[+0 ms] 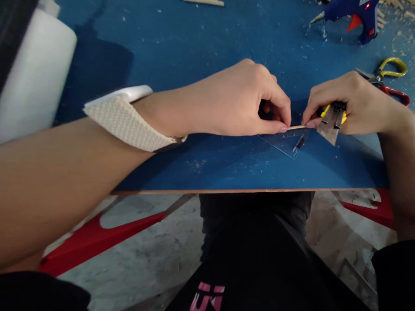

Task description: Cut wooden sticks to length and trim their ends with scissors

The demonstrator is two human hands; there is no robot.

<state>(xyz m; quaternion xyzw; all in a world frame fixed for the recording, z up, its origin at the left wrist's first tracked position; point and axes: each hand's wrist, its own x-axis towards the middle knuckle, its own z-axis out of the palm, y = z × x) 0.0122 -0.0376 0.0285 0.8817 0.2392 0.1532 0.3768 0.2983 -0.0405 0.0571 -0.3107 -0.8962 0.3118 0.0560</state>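
Nearest, at lower centre-right of the frame, a clear plastic triangular set square (285, 146) lies on the blue tabletop (201, 172). A thin pale wooden stick (296, 127) runs along its upper edge; lining-up looks under way, its visible stretch uncut, and what remains cannot be told. The left hand (246, 101), palm down, pinches one end; the right hand (350, 101), fingers curled, pinches the other, with a yellow-and-black utility knife (330, 128) tucked inside, blade downward. Farther, upper right: yellow-and-red-handled scissors (378, 79), then a blue glue gun (353, 14).
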